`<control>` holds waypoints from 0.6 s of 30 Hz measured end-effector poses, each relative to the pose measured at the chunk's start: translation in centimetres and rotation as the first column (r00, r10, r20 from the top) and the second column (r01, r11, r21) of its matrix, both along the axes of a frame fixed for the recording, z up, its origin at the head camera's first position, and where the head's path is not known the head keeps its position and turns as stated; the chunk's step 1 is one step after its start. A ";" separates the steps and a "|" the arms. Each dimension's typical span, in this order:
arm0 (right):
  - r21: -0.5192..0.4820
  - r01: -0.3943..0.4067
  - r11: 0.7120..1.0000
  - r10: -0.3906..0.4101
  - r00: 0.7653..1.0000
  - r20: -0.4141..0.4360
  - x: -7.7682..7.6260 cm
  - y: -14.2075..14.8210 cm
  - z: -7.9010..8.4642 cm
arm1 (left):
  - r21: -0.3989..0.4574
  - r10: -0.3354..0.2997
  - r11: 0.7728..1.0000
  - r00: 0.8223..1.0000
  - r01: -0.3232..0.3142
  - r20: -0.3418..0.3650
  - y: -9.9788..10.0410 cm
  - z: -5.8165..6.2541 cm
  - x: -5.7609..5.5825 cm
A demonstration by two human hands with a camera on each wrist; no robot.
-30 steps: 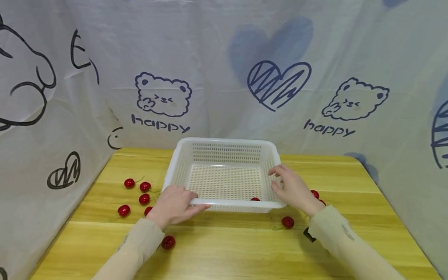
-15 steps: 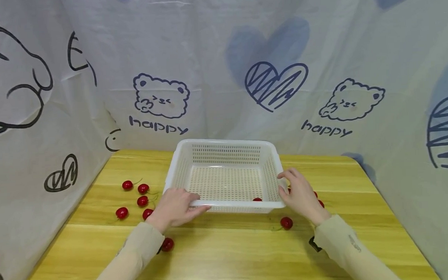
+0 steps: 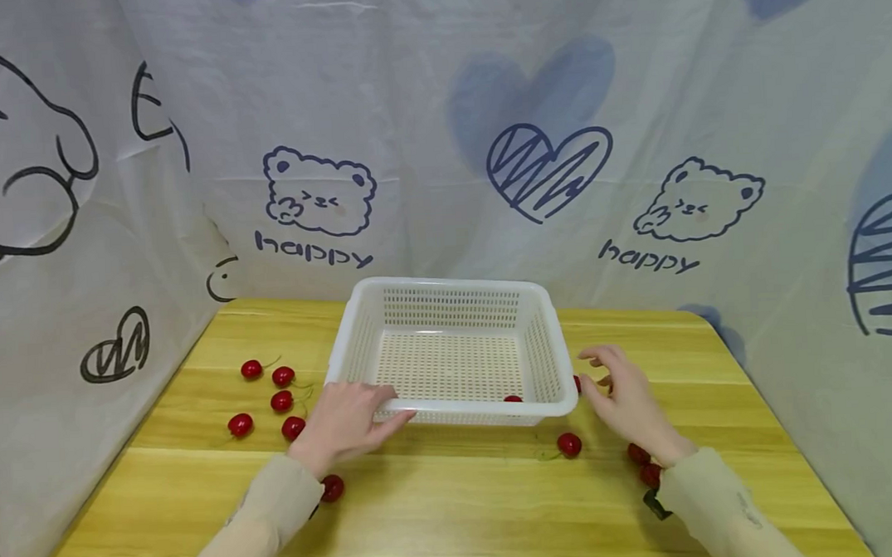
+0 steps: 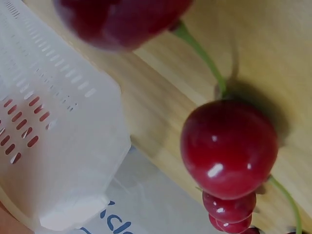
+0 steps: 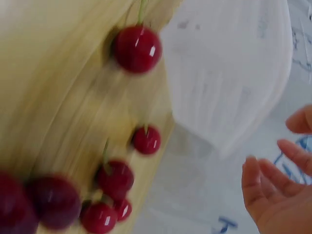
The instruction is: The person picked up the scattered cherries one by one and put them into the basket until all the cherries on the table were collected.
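Note:
A white plastic basket (image 3: 462,406) with slotted walls stands near the back of the table. My left hand (image 3: 347,420) grips its front left corner, thumb along the front rim. One cherry (image 3: 513,399) lies inside by the front wall. Off the basket's right side, my right hand (image 3: 626,395) hovers with loosely bent fingers and nothing between them, as the right wrist view also shows. Near that hand are a cherry (image 3: 578,384), partly hidden, and two more by the wrist, one of them a dark cherry (image 3: 651,475). Another cherry (image 3: 569,445) sits before the basket's right corner.
Several red cherries, some with green stems, lie left of the basket, such as the cherry (image 3: 240,425) farthest left. One cherry (image 3: 332,488) is beside the left wrist. A printed cloth (image 3: 427,188) hangs behind the wooden table (image 3: 456,511) and along its sides.
My right hand has moved from over the basket's right rim outward to the right, apart from it now. The left hand keeps its grip; the basket has stayed about where it was.

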State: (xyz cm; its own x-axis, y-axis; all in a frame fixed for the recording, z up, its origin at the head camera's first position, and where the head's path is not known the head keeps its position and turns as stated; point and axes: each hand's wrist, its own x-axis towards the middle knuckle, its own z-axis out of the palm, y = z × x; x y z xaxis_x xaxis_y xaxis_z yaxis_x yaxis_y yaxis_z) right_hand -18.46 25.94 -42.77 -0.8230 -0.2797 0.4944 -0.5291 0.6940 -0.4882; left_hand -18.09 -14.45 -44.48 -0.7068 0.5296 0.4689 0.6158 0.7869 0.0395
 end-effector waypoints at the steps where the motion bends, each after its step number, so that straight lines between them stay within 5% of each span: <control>1: -0.001 -0.008 1.000 0.008 1.000 0.003 0.1 0.6 0.0 | -0.005 0.003 1.000 1.000 -0.003 -0.002 0.0 -0.1 0.0; 8: 0.087 0.011 0.996 -0.022 0.993 0.118 1.2 4.9 0.4 | -0.024 0.009 1.000 1.000 -0.009 0.022 -0.1 -0.2 0.0; 18: 0.216 -0.013 0.976 -0.061 0.942 0.331 2.9 8.9 -0.5 | -0.038 0.010 0.999 1.000 -0.010 0.017 0.1 -0.2 -0.1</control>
State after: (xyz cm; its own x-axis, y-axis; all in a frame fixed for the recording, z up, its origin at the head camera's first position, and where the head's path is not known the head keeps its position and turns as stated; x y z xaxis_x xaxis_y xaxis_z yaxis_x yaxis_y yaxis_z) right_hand -15.53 34.81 -43.24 -0.9377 -0.3255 0.1214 -0.3430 0.8114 -0.4733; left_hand -18.15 -14.36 -44.64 -0.7200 0.5395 0.4365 0.6074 0.7941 0.0203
